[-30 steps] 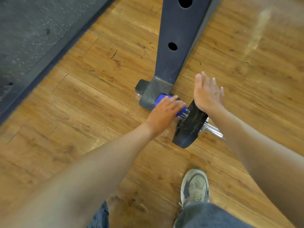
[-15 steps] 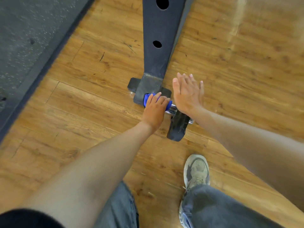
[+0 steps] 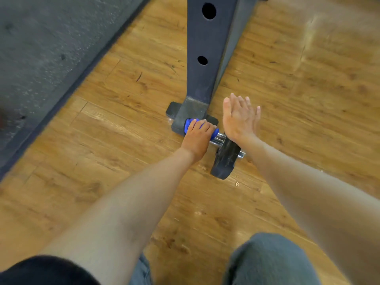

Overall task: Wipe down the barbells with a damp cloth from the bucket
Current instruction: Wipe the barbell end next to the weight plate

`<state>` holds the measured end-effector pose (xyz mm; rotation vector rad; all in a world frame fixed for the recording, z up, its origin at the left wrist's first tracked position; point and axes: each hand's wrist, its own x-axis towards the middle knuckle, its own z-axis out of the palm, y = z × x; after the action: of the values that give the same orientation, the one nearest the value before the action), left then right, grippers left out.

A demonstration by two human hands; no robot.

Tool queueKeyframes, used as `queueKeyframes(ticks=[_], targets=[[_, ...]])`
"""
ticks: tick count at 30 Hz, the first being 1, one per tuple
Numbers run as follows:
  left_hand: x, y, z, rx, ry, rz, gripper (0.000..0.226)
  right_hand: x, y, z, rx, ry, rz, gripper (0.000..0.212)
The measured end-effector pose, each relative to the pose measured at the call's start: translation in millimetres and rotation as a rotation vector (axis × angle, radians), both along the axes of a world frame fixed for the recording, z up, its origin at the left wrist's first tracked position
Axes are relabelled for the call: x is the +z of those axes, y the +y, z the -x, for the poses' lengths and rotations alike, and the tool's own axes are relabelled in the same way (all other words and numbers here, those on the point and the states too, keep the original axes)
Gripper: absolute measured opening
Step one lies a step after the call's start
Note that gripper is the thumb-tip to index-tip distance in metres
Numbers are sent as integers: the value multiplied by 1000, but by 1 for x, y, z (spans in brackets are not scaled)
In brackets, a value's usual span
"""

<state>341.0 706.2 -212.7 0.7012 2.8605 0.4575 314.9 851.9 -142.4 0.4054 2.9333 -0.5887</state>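
Head view, looking down: the left hand curls over a blue cloth, gripping it around the chrome barbell sleeve, right where the bar meets the foot of a dark steel rack upright. The right hand has its fingers straight and together, pointing away from the body, its heel resting on the upper edge of a black weight plate that stands on edge on the bar. A short stub of shiny bar shows between cloth and plate, and another pokes out just beyond the plate on the near side. The plate's lower rim meets the wooden floor. The rack's base sits on a small dark foot pad. To the far left a grey speckled rubber mat borders the wood. Grey trouser legs fill the bottom edge.
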Motion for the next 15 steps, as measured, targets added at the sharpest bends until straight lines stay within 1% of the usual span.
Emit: queueKeyframes(ticks=[3,5,7,8,10,11,13,14,15], targets=[[2,-3,-25,56,13,0,64,-2,-20,-33,8,127,-79,64],[7,0,-38,5,-25,22,68,0,-31,-56,15,188,-105,60],[4,-1,-49,-59,-12,41,72,2,-39,-75,43,237,-106,58],[3,-4,-55,-46,-3,43,75,2,-42,-84,56,253,-95,57],[1,-14,-62,92,1,35,73,2,-48,-99,75,277,-53,56],[-1,-19,-64,164,-3,22,70,4,-49,-105,66,277,4,56],[0,-17,-71,262,-23,5,67,12,-44,-106,-18,271,143,55],[3,-10,-77,284,-20,-4,67,16,-36,-97,-52,279,149,55],[5,-2,-84,267,-6,-14,68,19,-26,-83,-59,270,102,54]])
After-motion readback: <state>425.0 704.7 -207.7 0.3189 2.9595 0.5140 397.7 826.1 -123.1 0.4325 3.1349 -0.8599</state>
